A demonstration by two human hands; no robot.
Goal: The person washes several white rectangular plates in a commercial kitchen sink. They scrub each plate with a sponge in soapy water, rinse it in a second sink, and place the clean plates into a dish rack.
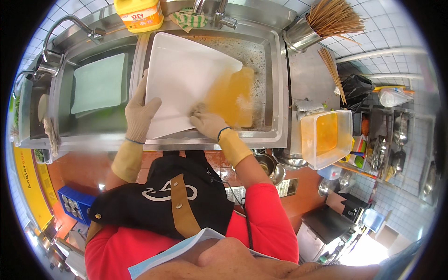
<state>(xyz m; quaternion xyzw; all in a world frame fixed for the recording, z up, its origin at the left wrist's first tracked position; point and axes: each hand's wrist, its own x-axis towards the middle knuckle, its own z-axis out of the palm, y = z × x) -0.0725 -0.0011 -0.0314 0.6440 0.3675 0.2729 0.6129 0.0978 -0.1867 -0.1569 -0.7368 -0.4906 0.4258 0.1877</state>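
Observation:
My left hand (pixel 142 112), in a knit glove over a yellow rubber cuff, grips the near left edge of a white plastic tray (pixel 189 66). The tray lies at a slant over the soapy right-hand sink basin (pixel 276 77). Lower on the tray, my gloved right hand (pixel 209 123) presses a greyish scouring pad (pixel 198 108) to its surface; motion blurs the pad, so its kind is unclear. Partly under the tray sits a yellow-orange rectangular thing (pixel 241 99), also blurred, in the foamy basin.
Left is a water-filled basin (pixel 94 122) with a pale submerged tray (pixel 99 84). Behind stand a yellow detergent jug (pixel 140 15), a striped cloth (pixel 189 20) and taps (pixel 225 21). Right are a steel pot (pixel 302 35) of bamboo skewers (pixel 334 19) and a clear plastic tub (pixel 308 143).

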